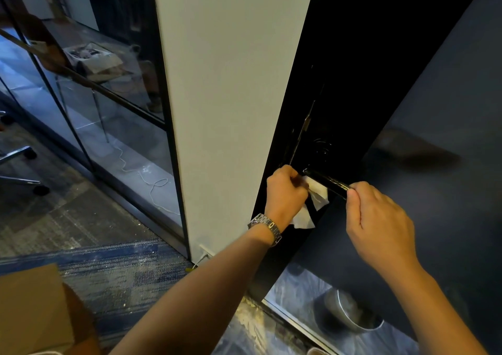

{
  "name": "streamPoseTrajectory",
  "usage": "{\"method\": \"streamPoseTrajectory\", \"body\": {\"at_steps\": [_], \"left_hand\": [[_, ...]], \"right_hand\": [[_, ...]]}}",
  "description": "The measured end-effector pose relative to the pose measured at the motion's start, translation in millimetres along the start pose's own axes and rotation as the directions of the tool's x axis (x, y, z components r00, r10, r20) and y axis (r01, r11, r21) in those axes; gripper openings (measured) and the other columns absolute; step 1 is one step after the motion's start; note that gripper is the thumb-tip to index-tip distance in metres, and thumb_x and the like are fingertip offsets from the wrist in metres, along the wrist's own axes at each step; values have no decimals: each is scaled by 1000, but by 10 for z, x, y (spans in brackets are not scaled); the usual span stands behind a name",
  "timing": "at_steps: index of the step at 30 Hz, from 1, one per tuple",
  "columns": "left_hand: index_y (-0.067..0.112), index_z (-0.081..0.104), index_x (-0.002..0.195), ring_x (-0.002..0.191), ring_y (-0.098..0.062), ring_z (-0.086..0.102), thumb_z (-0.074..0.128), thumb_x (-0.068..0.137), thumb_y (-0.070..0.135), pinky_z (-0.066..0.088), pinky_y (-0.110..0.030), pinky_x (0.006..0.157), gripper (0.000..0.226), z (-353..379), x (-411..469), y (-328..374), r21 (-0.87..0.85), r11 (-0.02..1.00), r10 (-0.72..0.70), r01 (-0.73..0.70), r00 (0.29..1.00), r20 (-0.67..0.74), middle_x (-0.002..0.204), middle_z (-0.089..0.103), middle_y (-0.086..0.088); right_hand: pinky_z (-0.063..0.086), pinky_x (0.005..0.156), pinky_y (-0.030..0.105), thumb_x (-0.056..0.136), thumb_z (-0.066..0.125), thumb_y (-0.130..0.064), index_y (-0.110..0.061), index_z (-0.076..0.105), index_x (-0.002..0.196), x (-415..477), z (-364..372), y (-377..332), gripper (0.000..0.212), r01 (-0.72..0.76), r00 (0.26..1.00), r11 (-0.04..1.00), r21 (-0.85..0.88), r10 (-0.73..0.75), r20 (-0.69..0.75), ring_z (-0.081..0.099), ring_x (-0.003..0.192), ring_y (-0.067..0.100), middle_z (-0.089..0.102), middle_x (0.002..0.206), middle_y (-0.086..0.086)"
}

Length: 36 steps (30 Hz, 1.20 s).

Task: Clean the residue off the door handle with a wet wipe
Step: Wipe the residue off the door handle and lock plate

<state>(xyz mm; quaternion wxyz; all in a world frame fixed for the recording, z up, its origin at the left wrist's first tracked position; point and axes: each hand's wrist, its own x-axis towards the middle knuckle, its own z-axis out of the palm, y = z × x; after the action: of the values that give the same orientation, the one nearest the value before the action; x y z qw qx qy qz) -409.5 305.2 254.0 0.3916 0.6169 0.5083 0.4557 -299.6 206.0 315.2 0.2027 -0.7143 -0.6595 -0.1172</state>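
At centre right, your left hand [285, 191] clutches the wet wipe [316, 195] against the door handle [326, 182]; your right hand [380, 221] pinches the handle's tip. Press unevenly and residue could smear.

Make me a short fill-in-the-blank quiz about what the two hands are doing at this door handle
1. The white wet wipe is held in the ____ hand.
2. The right hand pinches the free end of the black door ____.
3. A metal watch sits on the ____ wrist.
4. The wipe is pressed against the handle near the end where it joins the ____.

Missing words: left; handle; left; door
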Motion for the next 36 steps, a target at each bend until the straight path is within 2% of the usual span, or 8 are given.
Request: {"method": "streamPoseTrajectory", "body": {"at_steps": [5, 9, 11, 19, 23, 27, 32, 36], "left_hand": [[14, 55, 81, 71, -6, 48, 59, 75, -1, 40, -7, 60, 16, -83, -178, -45, -43, 994, 97, -104, 984, -150, 84, 53, -1], [8, 65, 100, 89, -16, 52, 57, 83, 7, 41, -19, 76, 19, -20, -291, -133, 227, 872, 418, -434, 901, 117, 96, 57, -6], [5, 67, 99, 86, -22, 54, 57, 85, 7, 47, -25, 74, 18, 18, -288, -192, 316, 799, 496, -512, 858, 134, 95, 61, -10], [8, 66, 100, 90, -10, 52, 54, 88, 9, 39, -6, 74, 17, 29, -176, -99, 42, 998, 63, -56, 985, -162, 105, 60, -4], [8, 60, 103, 95, -13, 53, 61, 85, 7, 40, -11, 78, 19, 81, -144, -4, 53, 995, 85, -84, 996, -24, 110, 55, -7], [15, 53, 92, 84, -11, 53, 67, 82, 16, 40, -8, 66, 17, 63, -126, -50, -81, 996, -38, 25, 987, -155, 100, 54, -4], [13, 50, 99, 88, -19, 53, 66, 77, 2, 53, -28, 73, 30, 195, -116, 50, 74, 996, 44, -43, 999, -19, 108, 46, -8], [9, 47, 111, 89, -15, 47, 67, 76, 3, 53, -29, 75, 40, 249, -134, -6, 178, 980, 95, -91, 995, -11, 110, 40, -4]], "right_hand": [[21, 44, 21, 93, 31, -26, -10, 55, 86, -5, 1, -6, 30, -4, 1000, 1000, 4, 4, -5, 44, 55, 18, 51, 65, -1], [25, 47, 23, 92, 31, -26, -8, 56, 85, 1, 25, -8, 31, -7, 1000, 1000, 13, 7, -16, 44, 54, 19, 53, 65, 0], [27, 50, 26, 92, 31, -26, -7, 56, 85, 0, 20, -10, 32, 0, 1000, 1000, 21, 1, -19, 44, 53, 20, 53, 65, 1], [24, 48, 25, 92, 31, -26, -8, 56, 86, 11, -11, -21, 31, -10, 1000, 1000, -2, 10, -14, 43, 54, 19, 51, 65, 0], [26, 50, 25, 93, 34, -25, -8, 56, 84, 20, -13, -3, 29, 1, 1000, 1000, -16, -1, -14, 45, 54, 20, 53, 64, 1], [23, 46, 24, 92, 31, -27, -10, 55, 83, 18, -11, 9, 31, 11, 1000, 1000, -7, -11, -13, 46, 53, 19, 53, 63, 1], [29, 50, 26, 92, 31, -27, -9, 56, 85, 24, -4, 3, 31, 24, 1000, 1000, -1, -24, -17, 47, 54, 19, 54, 65, 2], [31, 51, 27, 92, 30, -28, -9, 56, 86, 19, -13, 15, 32, 24, 1000, 1000, 7, -24, -3, 48, 56, 20, 57, 67, 3]]}}
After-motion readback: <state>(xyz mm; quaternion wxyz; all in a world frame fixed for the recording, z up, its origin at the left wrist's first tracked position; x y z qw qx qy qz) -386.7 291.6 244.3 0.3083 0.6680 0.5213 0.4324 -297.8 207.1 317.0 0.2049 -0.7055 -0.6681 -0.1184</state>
